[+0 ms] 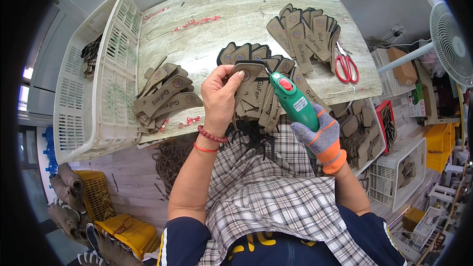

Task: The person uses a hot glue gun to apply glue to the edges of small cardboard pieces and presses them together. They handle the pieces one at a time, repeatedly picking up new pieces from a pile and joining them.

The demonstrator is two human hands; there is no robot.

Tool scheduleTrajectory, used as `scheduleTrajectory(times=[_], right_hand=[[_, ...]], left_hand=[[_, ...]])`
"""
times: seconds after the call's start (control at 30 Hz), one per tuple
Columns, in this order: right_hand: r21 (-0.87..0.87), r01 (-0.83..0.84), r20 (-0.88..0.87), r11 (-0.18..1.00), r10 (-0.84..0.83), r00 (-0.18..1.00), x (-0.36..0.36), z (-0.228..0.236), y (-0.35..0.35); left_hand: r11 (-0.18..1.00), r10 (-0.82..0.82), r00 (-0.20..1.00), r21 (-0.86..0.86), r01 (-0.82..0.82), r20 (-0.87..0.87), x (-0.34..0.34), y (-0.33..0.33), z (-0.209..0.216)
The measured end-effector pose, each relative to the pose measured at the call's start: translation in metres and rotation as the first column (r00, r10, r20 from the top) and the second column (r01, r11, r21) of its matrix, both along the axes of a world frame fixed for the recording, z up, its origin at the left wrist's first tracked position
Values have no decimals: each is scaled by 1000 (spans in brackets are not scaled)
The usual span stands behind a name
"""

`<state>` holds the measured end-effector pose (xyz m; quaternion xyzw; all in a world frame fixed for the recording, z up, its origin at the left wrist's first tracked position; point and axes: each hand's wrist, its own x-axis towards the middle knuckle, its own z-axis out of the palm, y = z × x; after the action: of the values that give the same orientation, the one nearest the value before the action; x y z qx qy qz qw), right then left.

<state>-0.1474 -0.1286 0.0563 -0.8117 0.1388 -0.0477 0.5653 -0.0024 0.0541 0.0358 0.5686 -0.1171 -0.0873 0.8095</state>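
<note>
My bare left hand (220, 91) pinches a taupe fabric tab (250, 72) with a dark edge, thumb on top. My right hand (322, 135), in a grey and orange glove, is wrapped round a green electric hand tool (299, 104) with a red switch. The tool's narrow tip is at the right edge of the held tab; whether it touches, I cannot tell. Under and around the tab, similar printed tabs (268, 113) lie fanned out along the table's near edge. More tabs are heaped at the left (170, 91) and at the far right (300, 44).
Red-handled scissors (348, 69) lie at the table's (187, 34) right edge. A white plastic basket (98, 123) stands at the left. To the right are a white fan (448, 44), a crate (398, 175) and a bin of brown pieces (362, 140). A checked apron (261, 187) covers my lap.
</note>
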Motion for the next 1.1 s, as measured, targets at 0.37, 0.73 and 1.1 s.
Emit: scheduleTrajectory(times=[0.37, 0.73, 1.1], right_hand=[[-38, 5, 12, 999, -4, 1000, -2, -6, 0], [-26, -14, 11, 1000, 14, 1000, -3, 1, 0], [-39, -155, -36, 987, 154, 987, -8, 7, -13]], left_hand=[[1000, -8, 1000, 0, 8, -8, -3, -2, 3], [991, -130, 989, 34, 133, -69, 2, 8, 10], [897, -320, 947, 319, 306, -7, 21, 30, 32]])
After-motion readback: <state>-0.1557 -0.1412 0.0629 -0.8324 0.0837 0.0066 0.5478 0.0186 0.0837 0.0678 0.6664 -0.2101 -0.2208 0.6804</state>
